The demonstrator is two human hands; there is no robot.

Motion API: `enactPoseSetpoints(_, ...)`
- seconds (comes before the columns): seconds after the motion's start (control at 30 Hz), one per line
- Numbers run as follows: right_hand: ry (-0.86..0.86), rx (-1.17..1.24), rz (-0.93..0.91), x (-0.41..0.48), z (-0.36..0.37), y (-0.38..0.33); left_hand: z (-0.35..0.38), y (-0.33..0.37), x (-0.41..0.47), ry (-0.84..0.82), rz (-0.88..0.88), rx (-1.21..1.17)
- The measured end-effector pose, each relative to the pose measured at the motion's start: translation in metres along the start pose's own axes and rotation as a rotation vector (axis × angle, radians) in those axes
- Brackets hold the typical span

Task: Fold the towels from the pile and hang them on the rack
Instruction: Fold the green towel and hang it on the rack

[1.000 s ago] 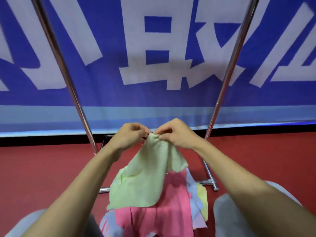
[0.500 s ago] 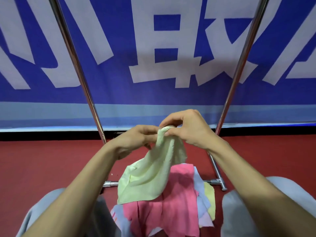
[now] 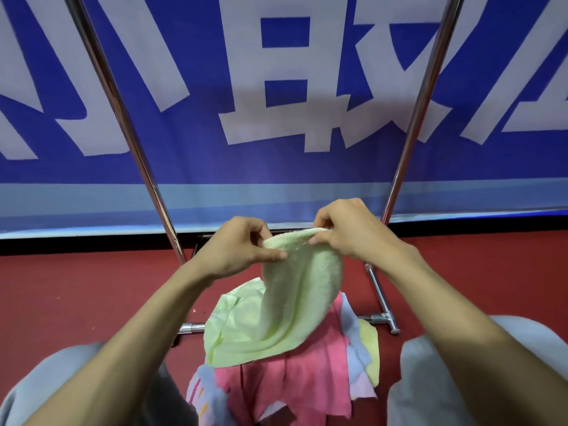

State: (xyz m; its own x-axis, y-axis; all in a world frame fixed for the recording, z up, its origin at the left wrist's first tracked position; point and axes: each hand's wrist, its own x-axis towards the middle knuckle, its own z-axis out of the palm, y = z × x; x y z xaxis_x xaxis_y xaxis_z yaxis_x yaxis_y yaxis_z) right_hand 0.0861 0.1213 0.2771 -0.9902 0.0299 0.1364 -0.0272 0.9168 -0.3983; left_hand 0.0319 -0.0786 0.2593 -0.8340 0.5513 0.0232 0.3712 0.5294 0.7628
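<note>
Two hands meet in the middle of the frame, and both hold the top edge of one pale green towel. The left hand pinches the cloth between thumb and fingers at the left end of the bunched edge. The right hand pinches the same edge just beside it, with its fingers curled over the fold. From there the towel hangs down towards the lower centre. Its bottom edge reaches the pile that lies on the red floor between the person's knees. I cannot tell whether it rests on the pile or hangs just above it.

I judge that the folding is only at its beginning: the hands seem to search along the edge for the corners. The next move probably calls for sliding the hands apart until each one holds a corner, so that the cloth hangs flat and can be folded in half. Only after this comes the rack, whose two metal poles rise to the upper left and upper right (the hanging bar itself is out of the frame).

The towel looks thick and soft, like terry. At the top it makes a rounded hump, long loose creases run down it, and a thinner hem shows at the lower left.
</note>
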Motion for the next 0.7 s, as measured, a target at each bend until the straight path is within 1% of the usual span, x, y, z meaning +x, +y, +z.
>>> enactPoseSetpoints(0.1, -0.037, 0.134, 0.015, -0.003, -0.001, 0.002, 0.002, -0.003, -0.001, 0.143, 0.072, 0.19)
enactPoseSetpoints(0.17, -0.082, 0.358, -0.018, -0.004, -0.005, 0.001, 0.003, -0.007, -0.002, 0.133, 0.1, 0.266)
enactPoseSetpoints(0.2, -0.1, 0.495, -0.039, -0.005, -0.007, 0.0, 0.003, -0.009, -0.003, 0.098, 0.1, 0.256)
enactPoseSetpoints(0.27, -0.106, 0.694, -0.06, -0.008, -0.01, -0.001, 0.003, -0.009, -0.007, 0.009, 0.102, 0.14)
enactPoseSetpoints(0.33, -0.092, 0.791, -0.075, -0.01, -0.011, -0.002, 0.004, -0.004, -0.012, -0.089, 0.094, -0.1)
enactPoseSetpoints(0.4, -0.09, 0.843, -0.089, -0.01, -0.012, -0.002, 0.005, 0.002, -0.016, -0.151, 0.05, -0.326)
enactPoseSetpoints(0.43, -0.098, 0.849, -0.098, -0.01, -0.014, -0.002, 0.005, 0.004, -0.017, -0.154, 0.032, -0.386)
enactPoseSetpoints(0.6, -0.075, 0.814, -0.106, -0.007, -0.011, 0.0, 0.005, 0.009, -0.015, -0.136, -0.029, -0.531)
enactPoseSetpoints(0.63, -0.063, 0.81, -0.104, -0.007, -0.01, 0.001, 0.004, 0.008, -0.014, -0.13, -0.035, -0.534)
enactPoseSetpoints(0.7, -0.046, 0.803, -0.1, -0.005, -0.008, 0.003, 0.003, 0.002, -0.012, -0.092, 0.013, -0.437)
